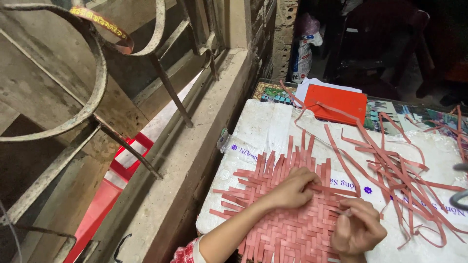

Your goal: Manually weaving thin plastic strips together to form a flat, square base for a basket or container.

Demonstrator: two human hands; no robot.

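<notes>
Rusty curved window grille (92, 78) at left w/ concrete sill (195, 146); dark room behind, dim light.

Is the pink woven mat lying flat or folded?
Flat: the woven mat lies spread on the white surface, both hands pressing on it.

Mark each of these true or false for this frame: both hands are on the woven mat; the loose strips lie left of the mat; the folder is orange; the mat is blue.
1. Both the left hand and the right hand are on the woven mat. True.
2. The loose strips lie left of the mat. False: they lie to its right.
3. The folder is orange. True.
4. The mat is blue. False: it is pinkish red.
</notes>
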